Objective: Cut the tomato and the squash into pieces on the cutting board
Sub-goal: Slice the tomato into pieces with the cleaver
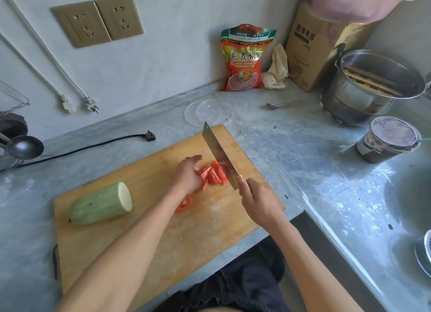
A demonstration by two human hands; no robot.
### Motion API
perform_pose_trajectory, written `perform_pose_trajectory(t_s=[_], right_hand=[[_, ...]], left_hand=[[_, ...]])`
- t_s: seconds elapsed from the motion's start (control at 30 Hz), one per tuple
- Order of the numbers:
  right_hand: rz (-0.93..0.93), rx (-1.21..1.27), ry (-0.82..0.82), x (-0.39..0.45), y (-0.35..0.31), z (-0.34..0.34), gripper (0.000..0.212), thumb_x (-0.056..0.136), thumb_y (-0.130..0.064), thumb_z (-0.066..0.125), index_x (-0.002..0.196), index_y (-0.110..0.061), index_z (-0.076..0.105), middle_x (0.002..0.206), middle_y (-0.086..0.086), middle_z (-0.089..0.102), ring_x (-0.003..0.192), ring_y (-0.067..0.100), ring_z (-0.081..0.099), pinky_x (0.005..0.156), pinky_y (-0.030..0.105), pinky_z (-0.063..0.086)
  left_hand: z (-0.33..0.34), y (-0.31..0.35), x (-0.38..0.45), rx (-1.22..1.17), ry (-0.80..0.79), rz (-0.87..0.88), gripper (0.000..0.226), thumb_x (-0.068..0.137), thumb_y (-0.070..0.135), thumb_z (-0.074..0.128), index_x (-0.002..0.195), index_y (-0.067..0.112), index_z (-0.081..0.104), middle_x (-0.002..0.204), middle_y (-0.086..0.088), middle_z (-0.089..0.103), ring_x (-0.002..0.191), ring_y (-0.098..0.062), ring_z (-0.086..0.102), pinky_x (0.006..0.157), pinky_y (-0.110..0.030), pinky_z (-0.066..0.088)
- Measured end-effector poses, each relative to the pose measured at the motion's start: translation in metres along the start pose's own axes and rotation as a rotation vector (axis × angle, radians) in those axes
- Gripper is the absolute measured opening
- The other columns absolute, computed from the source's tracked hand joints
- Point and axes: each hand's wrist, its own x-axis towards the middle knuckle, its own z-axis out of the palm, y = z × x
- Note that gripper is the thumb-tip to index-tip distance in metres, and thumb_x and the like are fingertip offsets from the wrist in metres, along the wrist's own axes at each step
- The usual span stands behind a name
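— Why does the person keep the left hand (186,174) so close to the cleaver (220,156)?

— It bunches the tomato pieces (213,174) into one pile at the middle of the cutting board (140,171), so the blade meets a steady stack. The fingers curl down over the pile's nine o'clock side, knuckles raised toward the blade; whether they actually pinch a piece cannot be told.

— And the other hand?

— The right hand (256,199) is clenched round the cleaver's handle at about five o'clock from the pile, thumb near the blade's heel. The blade runs up toward eleven o'clock, its flat side just beside the pieces on their three o'clock side.

— Where is the rest?

— One tomato slice (184,203) lies apart, at six o'clock from the pile, beside the left forearm. The squash (101,204) lies on its side near the board's eight o'clock edge, one end already cut flat, otherwise whole; it probably waits its turn, out of the blade's way.
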Motion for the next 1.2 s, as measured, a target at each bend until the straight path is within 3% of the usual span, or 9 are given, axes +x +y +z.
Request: perform_pose_trajectory(t_s=[0.1,0.23,0.37,0.5,0.6,0.8,0.9,1.0,1.2], right_hand=[[-0.02,0.007,-0.024,0.001,-0.003,0.002,0.06,0.1,-0.05,0.028,0.084,0.0,0.058,0.069,0.016,0.062,0.067,0.028,0.057,0.057,0.03,0.041],[-0.049,0.007,-0.106,-0.002,-0.011,0.009,0.061,0.099,-0.052,0.029,0.083,0.0,0.057,0.063,0.011,0.057,0.062,0.023,0.053,0.056,0.028,0.038],[-0.091,-0.005,-0.164,-0.008,-0.013,0.024,0.058,0.101,-0.05,0.031,0.082,-0.001,0.056,0.067,0.011,0.059,0.06,0.023,0.052,0.054,0.029,0.038],[-0.122,-0.042,-0.215,-0.017,-0.014,0.038,0.056,0.102,-0.046,0.032,0.083,0.001,0.056,0.072,0.016,0.062,0.06,0.02,0.049,0.053,0.026,0.036],[-0.126,-0.079,-0.222,-0.02,-0.013,0.044,0.055,0.102,-0.045,0.033,0.084,0.001,0.057,0.072,0.017,0.062,0.061,0.023,0.051,0.053,0.024,0.036],[-0.089,-0.091,-0.232,-0.025,-0.014,0.051,0.057,0.101,-0.048,0.034,0.078,0.0,0.053,0.065,0.009,0.056,0.059,0.021,0.049,0.059,0.038,0.041],[-0.081,-0.09,-0.219,-0.028,-0.016,0.053,0.054,0.102,-0.046,0.035,0.072,-0.003,0.049,0.061,0.007,0.052,0.056,0.02,0.044,0.056,0.035,0.037],[-0.059,-0.074,-0.222,-0.028,-0.019,0.057,0.056,0.102,-0.045,0.034,0.074,0.001,0.051,0.064,0.014,0.054,0.057,0.02,0.043,0.055,0.035,0.035],[-0.015,-0.043,-0.236,-0.03,-0.019,0.063,0.06,0.102,-0.047,0.032,0.085,0.004,0.059,0.075,0.021,0.063,0.059,0.019,0.046,0.053,0.03,0.036]], left_hand=[[-0.004,-0.001,-0.018,-0.122,0.095,-0.03,0.057,0.078,0.002,0.069,0.133,0.015,0.06,0.133,-0.007,0.059,0.118,-0.021,0.058,0.099,-0.032,0.048],[-0.012,-0.02,-0.058,-0.189,0.177,-0.125,0.048,0.081,-0.001,0.058,0.124,0.018,0.066,0.124,-0.001,0.063,0.107,-0.013,0.059,0.085,-0.022,0.046],[-0.011,-0.051,-0.097,-0.179,0.199,-0.164,0.035,0.082,0.016,0.073,0.116,0.017,0.071,0.112,0.001,0.071,0.103,-0.013,0.066,0.09,-0.028,0.051],[-0.005,-0.064,-0.117,-0.093,0.219,-0.07,0.039,0.079,0.007,0.071,0.117,0.017,0.071,0.11,0.002,0.07,0.102,-0.013,0.064,0.089,-0.024,0.047],[-0.001,-0.065,-0.115,-0.05,0.226,-0.046,0.046,0.078,0.001,0.069,0.122,0.015,0.068,0.114,-0.005,0.069,0.105,-0.023,0.065,0.089,-0.026,0.048],[0.008,-0.061,-0.116,-0.167,0.203,-0.144,0.05,0.078,0.025,0.079,0.125,0.019,0.063,0.09,0.006,0.07,0.084,-0.013,0.067,0.076,-0.026,0.052],[0.007,-0.062,-0.117,-0.103,0.258,-0.134,0.059,0.074,0.032,0.083,0.126,0.018,0.061,0.109,-0.001,0.064,0.102,-0.018,0.062,0.085,-0.027,0.047],[0.007,-0.055,-0.113,-0.087,0.218,-0.076,0.07,0.071,0.027,0.087,0.133,0.014,0.058,0.122,-0.006,0.057,0.112,-0.023,0.058,0.084,-0.017,0.036],[0.018,-0.046,-0.108,-0.064,0.292,-0.096,0.048,0.072,0.028,0.086,0.112,0.009,0.066,0.107,-0.008,0.061,0.099,-0.029,0.062,0.072,-0.022,0.035]])
